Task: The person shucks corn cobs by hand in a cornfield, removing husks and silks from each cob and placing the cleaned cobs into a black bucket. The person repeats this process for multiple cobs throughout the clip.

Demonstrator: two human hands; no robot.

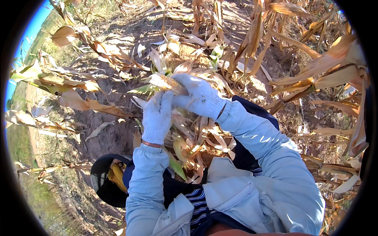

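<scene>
Both my hands wear white knit gloves and meet at one ear of corn (168, 84) with pale yellow kernels showing. My right hand (199, 93) wraps the ear's right end, thumb below and fingers over the top. Against its lower left side are the fingers of my left hand (159, 110), which seem to grip the ear or its husk. Peeled husk leaves (147, 88) spread out at the ear's left end. Just beneath my hands lies a heap of dry and greenish husks (189, 141).
A black bucket (110, 181) holding yellow corn ears (117, 177) stands by my left forearm. Dry corn stalks (313, 85) rise close on the right, and more stalks with leaves (85, 103) lean in from the left. Stripped husks (171, 44) lie on the soil ahead.
</scene>
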